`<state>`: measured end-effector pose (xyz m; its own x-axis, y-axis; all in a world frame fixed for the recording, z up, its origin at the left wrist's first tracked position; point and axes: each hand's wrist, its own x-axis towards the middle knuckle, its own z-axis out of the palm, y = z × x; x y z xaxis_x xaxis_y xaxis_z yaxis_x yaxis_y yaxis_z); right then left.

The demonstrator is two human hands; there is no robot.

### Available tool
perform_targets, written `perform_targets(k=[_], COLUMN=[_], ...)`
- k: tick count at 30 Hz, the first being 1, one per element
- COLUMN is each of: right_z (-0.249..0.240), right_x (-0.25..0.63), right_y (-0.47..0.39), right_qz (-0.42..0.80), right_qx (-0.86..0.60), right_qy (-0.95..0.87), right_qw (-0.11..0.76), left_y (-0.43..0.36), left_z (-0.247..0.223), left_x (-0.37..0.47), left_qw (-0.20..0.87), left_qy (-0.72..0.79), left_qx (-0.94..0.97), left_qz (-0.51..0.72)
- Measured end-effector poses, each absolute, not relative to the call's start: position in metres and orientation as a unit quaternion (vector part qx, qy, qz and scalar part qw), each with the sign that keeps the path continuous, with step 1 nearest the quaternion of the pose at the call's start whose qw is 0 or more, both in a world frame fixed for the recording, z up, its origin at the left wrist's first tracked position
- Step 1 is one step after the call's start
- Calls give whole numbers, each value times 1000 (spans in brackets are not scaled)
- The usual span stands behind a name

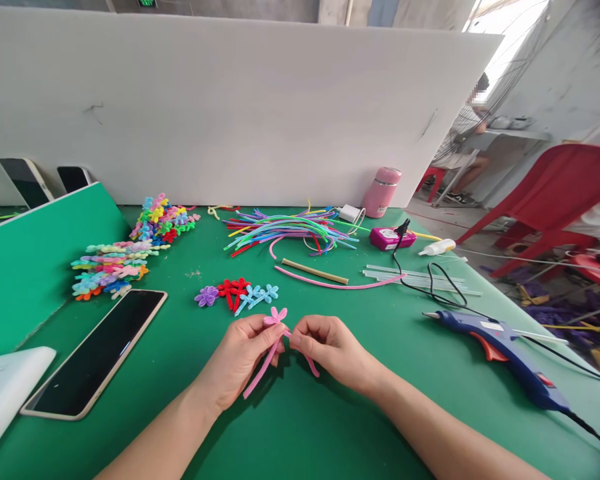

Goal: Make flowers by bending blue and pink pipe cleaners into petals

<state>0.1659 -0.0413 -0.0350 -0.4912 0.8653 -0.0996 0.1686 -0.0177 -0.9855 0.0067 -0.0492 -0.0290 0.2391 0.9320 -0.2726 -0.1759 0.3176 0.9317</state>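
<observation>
At lower centre, the left hand [241, 355] pinches the pink flower [276, 317], its petals formed but its stems loose, while the right hand's fingertips close on one stem; finished-looking flowers [233, 292] lie just above, unbent stems [290, 229] at upper centre.

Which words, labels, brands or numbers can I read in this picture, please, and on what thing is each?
None is readable.
Too small or blurred: label on the glue gun; mark on the pink flask; green sign, cut off at the top edge.
</observation>
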Motion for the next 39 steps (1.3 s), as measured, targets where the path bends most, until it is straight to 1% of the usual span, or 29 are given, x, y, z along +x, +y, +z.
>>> perform_targets(k=[6, 13, 21, 27, 32, 35, 39], right_z=[-37, -36, -35, -34, -35, -37, -37], right_x=[163, 161, 160, 158, 156, 156, 157], right_y=[-41, -43, -46, -48, -48, -48, -47], right_qz=[620, 651, 650, 635, 651, 657, 633], right_qx=[-395, -384, -383, -395, -371, -372, -372], right_qy=[-579, -551, -564, -550, -523, -513, -541], right_qw=[353, 354, 336, 370, 405, 409, 410], left_y=[-52, -57, -57, -59, -60, -60, -59], left_z=[-29, -27, -32, -28, -24, -24, -24], left_x=[9, 13, 12, 15, 17, 17, 16], left_qw=[661, 668, 662, 668, 664, 661, 695], left_qy=[463, 430, 442, 433, 435, 443, 437], left_qx=[414, 397, 409, 412, 434, 438, 382], left_qz=[422, 460, 447, 444, 425, 418, 425])
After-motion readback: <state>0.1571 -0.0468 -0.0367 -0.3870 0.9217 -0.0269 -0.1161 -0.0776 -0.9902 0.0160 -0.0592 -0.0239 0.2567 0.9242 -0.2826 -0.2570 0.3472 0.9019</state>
